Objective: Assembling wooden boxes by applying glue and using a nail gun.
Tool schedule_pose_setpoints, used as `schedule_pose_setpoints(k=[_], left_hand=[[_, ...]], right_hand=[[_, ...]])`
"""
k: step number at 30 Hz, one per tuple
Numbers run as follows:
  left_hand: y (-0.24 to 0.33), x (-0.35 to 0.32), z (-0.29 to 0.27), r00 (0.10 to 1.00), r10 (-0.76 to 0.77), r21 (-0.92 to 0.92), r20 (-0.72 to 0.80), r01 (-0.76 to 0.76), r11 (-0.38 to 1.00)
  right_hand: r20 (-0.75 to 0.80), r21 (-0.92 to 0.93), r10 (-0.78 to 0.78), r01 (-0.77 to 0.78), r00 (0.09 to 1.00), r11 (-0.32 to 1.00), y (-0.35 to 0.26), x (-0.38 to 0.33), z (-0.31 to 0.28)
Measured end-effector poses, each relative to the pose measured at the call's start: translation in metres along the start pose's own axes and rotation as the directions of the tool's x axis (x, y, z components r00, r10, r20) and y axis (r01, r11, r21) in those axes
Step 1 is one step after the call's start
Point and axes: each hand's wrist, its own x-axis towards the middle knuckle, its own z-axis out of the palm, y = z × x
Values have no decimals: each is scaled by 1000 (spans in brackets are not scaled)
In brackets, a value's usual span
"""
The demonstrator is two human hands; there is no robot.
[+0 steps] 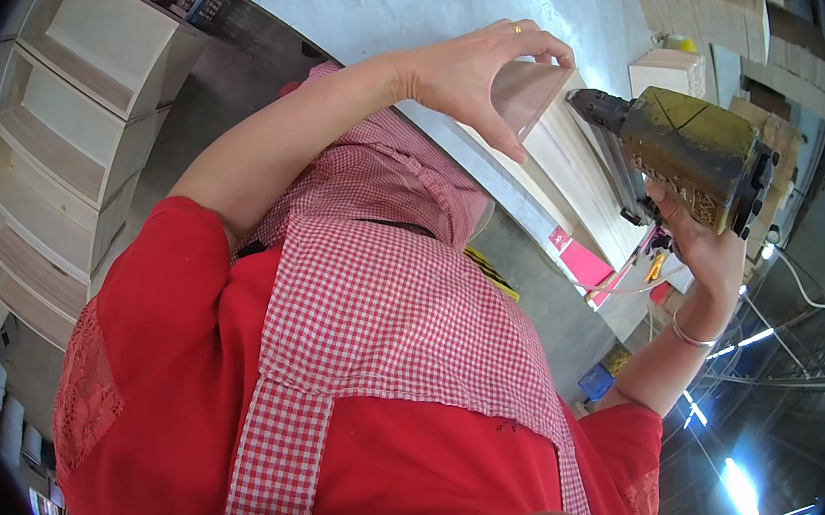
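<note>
My left hand (473,70) reaches across to a shallow, pale wooden box (574,165) on the worktable. Its thumb and fingers span the box's brown end panel (528,94) and grip it from both sides. In my right hand (703,242) is a worn yellow-and-black pneumatic nail gun (692,143), held by its handle. The nail gun's nose points at the box's corner, close to my left fingertips. Whether the nose touches the wood I cannot tell. The nail gun's body hides part of my right fingers.
The pale worktable (466,0) stretches away beyond the box. Stacks of wooden boards (708,10) stand at the far right, near a pale block (667,73). Wooden boxes are piled high (68,133) at the left. A white hose (627,288) runs beside the table edge.
</note>
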Motion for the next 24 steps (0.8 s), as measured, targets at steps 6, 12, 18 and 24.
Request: schedule_pose_setpoints(k=[6,12,18,24], left_hand=[[-3,0,5,1000,-3,-111,-5,2,994],[-5,0,4,1000,-2,-122,-7,1,993],[-4,1,4,1000,20,-133,-11,-22,991],[-3,-3,5,1000,3,-104,-27,-6,995]], right_hand=[[-98,58,-14,19,995,998,6,3,0],[-56,9,46,-45,997,999,-3,12,0],[-4,75,84,-84,996,994,-3,15,-1],[21,-24,63,-62,998,998,-11,22,-2]])
